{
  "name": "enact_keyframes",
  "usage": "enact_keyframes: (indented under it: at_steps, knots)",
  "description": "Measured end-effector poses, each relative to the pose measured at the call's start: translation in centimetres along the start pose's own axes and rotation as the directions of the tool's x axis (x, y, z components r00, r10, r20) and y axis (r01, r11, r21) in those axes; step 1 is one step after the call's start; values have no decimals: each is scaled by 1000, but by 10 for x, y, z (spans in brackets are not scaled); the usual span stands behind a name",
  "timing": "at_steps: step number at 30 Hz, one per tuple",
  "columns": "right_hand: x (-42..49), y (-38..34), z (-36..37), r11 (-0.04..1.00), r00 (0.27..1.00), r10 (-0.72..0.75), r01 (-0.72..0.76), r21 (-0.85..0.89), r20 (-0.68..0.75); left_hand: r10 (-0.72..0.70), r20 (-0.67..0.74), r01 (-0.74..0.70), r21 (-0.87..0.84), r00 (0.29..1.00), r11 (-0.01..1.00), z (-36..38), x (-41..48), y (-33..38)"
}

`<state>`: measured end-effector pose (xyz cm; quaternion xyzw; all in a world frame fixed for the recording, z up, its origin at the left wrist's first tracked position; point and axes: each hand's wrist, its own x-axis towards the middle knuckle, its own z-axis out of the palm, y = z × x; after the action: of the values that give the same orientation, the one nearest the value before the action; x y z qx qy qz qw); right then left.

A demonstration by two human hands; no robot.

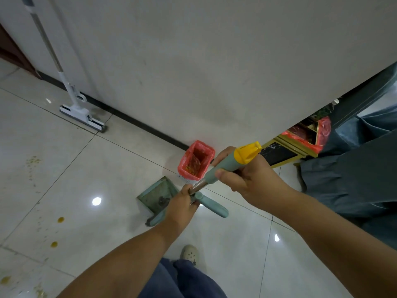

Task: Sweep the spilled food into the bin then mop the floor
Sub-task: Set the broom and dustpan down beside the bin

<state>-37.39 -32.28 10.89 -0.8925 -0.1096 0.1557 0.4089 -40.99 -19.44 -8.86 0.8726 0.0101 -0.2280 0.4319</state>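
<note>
both hands are gripping handles: right hand (247,177) the broom handle (227,166), left hand (184,203) the dustpan (158,193) handle, bin (196,161) at 12 o'clock of the dustpan.

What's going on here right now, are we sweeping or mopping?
Sweeping gear is in hand. The right hand grips the broom handle; the left hand holds the shaft by the dustpan, beside the red-lined bin. Yellow stains remain on the floor. The mop leans against the wall, untouched.

We see bin (196,161) against wall (214,61); dustpan (158,195) just left-front of bin, mop (82,114) far left of bin along wall, spills (60,220) left-front of bin.
</note>
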Motion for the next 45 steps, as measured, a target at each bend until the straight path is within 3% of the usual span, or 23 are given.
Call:
enact_keyframes:
  at_steps: [5,7,11,15,28,33,42,45]
  knots:
    - [0,14,-38,993,998,-12,20,-113,66,133,4,-132,-52,991,990,4,4,27]
    - [-2,24,-53,995,996,-12,21,-95,91,99,-1,-99,-15,995,995,-3,5,33]
    - [-5,46,-74,997,996,0,7,-81,89,-87,-77,97,136,993,986,-24,-3,34]
    - [-15,60,-87,1000,1000,14,-14,20,22,-114,-118,145,296,986,944,-40,-19,30]
    - [-10,78,-97,958,992,-96,114,-263,82,-115,-358,229,297,927,927,-79,-74,49]
    - [30,17,-133,940,976,-216,215,-265,27,-59,-420,234,378,906,896,-118,-83,50]
    - [105,-130,-92,802,926,-212,347,-486,312,130,-547,120,396,827,910,-241,-67,37]
    - [143,-164,-49,713,914,-168,371,-595,370,114,-565,137,382,817,914,-292,-68,9]
